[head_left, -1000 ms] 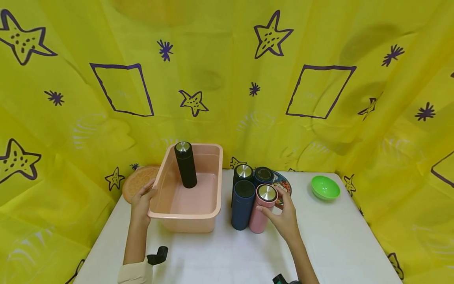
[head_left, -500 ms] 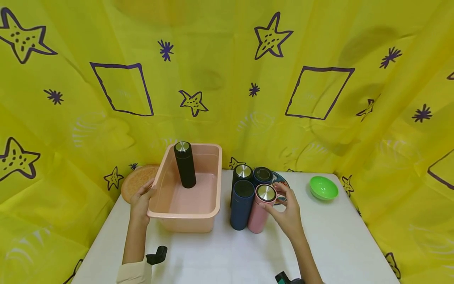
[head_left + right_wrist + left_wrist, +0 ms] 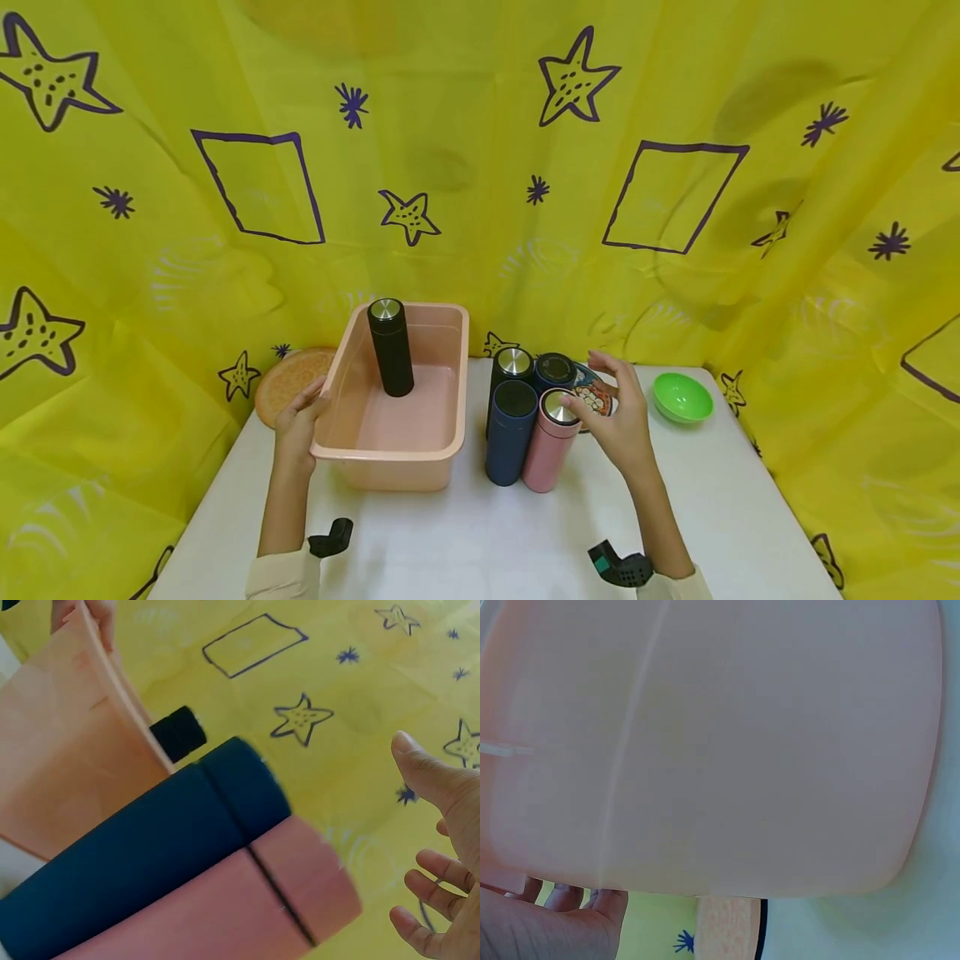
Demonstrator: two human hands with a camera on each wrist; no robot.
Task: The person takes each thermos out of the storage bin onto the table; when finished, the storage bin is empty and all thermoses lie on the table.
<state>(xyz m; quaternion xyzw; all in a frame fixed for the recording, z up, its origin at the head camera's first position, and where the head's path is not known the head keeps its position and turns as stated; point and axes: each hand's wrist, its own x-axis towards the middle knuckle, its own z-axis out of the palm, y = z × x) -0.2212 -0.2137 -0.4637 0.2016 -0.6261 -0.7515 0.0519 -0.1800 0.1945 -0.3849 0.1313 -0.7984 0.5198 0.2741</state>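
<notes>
In the head view my left hand (image 3: 298,421) grips the left rim of a peach plastic tub (image 3: 397,475). A black thermos (image 3: 393,358) with a silver-topped lid stands inside the tub. My right hand (image 3: 621,417) is beside the lid of a pink thermos (image 3: 547,457), thumb tip overlapping the lid in the head view. The right wrist view shows its fingers (image 3: 435,900) spread, apart from the pink thermos. A navy thermos (image 3: 506,446) stands against the pink one. Behind them are another black thermos (image 3: 514,362) and a dark blue thermos (image 3: 556,371).
A patterned plate (image 3: 596,398) lies behind the thermoses, partly hidden. A green bowl (image 3: 682,397) sits at the right rear of the white table (image 3: 480,542). A round tan board (image 3: 288,379) is behind my left hand. Yellow printed sheeting (image 3: 465,275) encloses the back and sides.
My right hand has let go of the pink thermos's top, its fingers lifting and opening to the right. The thermos stays standing. My left hand and the tub hold their place.
</notes>
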